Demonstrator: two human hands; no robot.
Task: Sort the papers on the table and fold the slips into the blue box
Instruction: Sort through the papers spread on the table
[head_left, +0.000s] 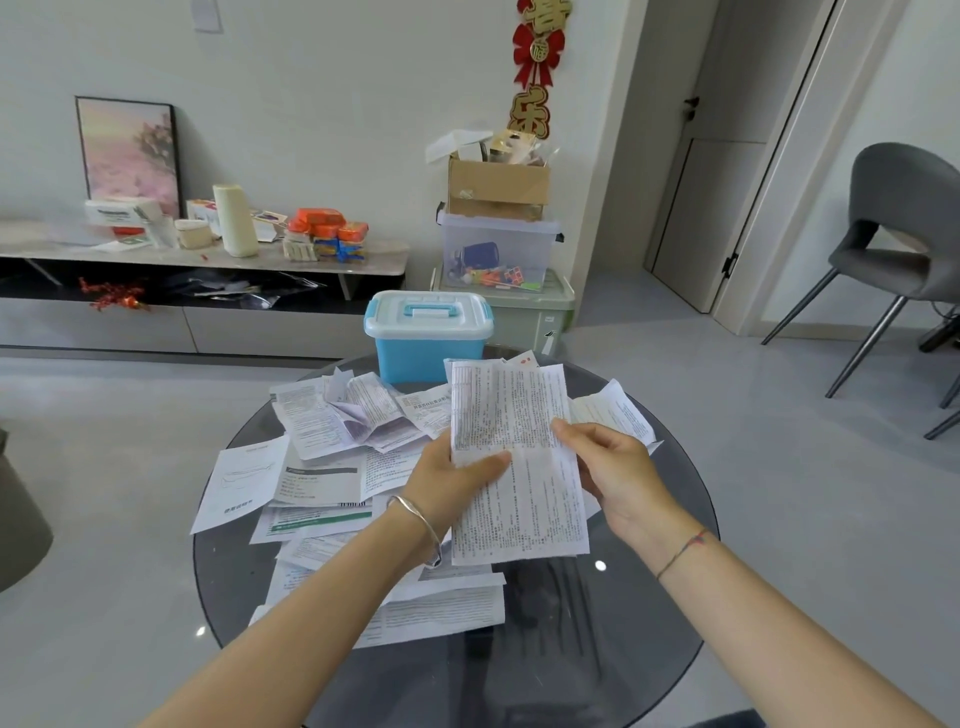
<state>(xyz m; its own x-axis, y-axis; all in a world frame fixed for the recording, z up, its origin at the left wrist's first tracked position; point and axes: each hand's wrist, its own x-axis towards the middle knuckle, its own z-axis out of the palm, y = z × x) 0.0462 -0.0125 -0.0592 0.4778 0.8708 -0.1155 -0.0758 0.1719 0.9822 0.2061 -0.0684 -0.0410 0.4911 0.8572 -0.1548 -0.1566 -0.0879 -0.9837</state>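
A long printed slip (511, 415) is held up above the round dark glass table (623, 623). My left hand (447, 480) pinches its left edge with the thumb across the front. My right hand (613, 467) pinches its right edge at about the same height. The blue box (428, 358), with a white lid shut and a blue handle on top, stands at the far edge of the table behind the slip. Several other papers (322, 467) lie scattered and overlapping across the left and middle of the table.
A crumpled leaflet (363, 410) lies by the box. Beyond the table stand stacked plastic bins and a cardboard box (498, 228) and a low shelf (208, 254) with clutter. A grey chair (893, 249) is at the right.
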